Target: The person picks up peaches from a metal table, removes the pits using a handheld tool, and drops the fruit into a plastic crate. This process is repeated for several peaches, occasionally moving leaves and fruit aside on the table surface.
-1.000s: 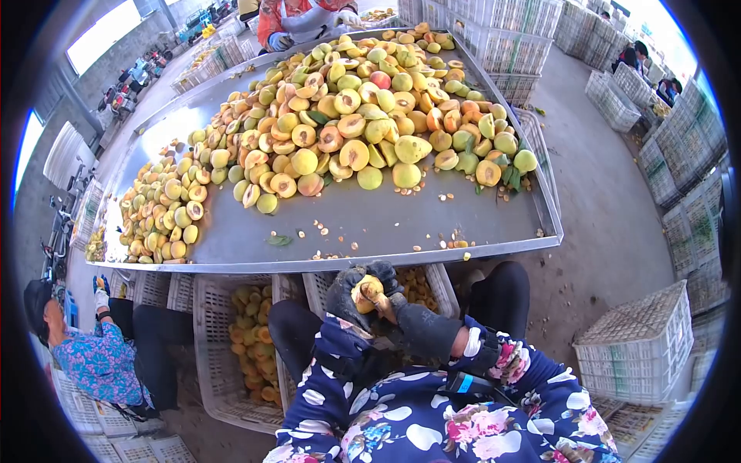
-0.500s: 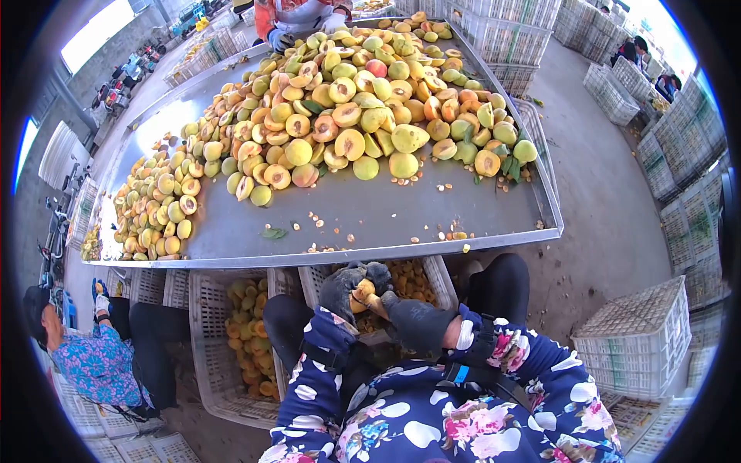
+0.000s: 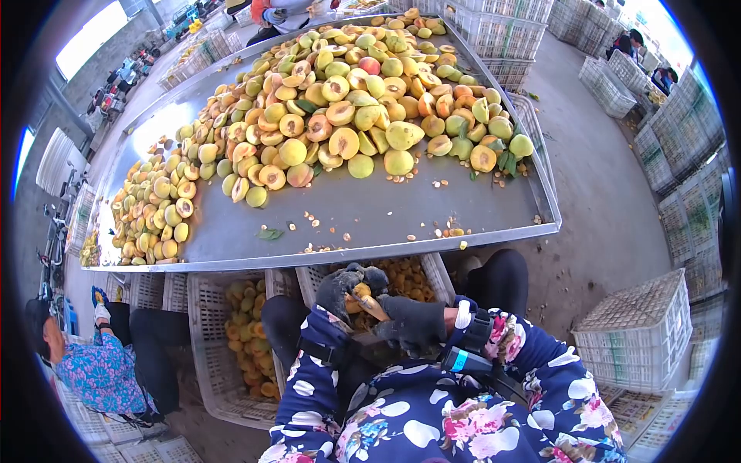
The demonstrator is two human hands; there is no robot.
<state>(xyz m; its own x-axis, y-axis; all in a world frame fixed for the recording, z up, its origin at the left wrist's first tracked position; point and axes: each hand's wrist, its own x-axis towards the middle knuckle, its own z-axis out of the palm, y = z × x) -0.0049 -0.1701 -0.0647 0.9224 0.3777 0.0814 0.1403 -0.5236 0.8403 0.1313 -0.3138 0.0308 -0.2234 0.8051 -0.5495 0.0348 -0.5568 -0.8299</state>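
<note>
My left hand (image 3: 338, 295), in a dark glove, is closed around a yellow peach piece (image 3: 360, 292) above a white crate (image 3: 441, 282) of cut peaches. My right hand (image 3: 417, 320), also gloved, grips a tool with a light wooden-looking handle (image 3: 373, 307). The tool's far end meets the fruit at my left palm, and its tip is hidden there. Just beyond my hands stands a metal table (image 3: 347, 204) heaped with halved yellow-green peaches (image 3: 340, 116).
Loose pits and a leaf (image 3: 270, 234) lie near the table's front edge. Left of my knees is another crate (image 3: 202, 339) with peach halves. A person in a blue floral top (image 3: 100, 374) sits at left; another person's gloved hand (image 3: 274, 15) shows across the table. Crates (image 3: 633, 332) stand at right.
My right hand has shifted slightly and its fingers now show lower and more spread below the handle. The person across the table has moved their hands. The view has tilted a little.
</note>
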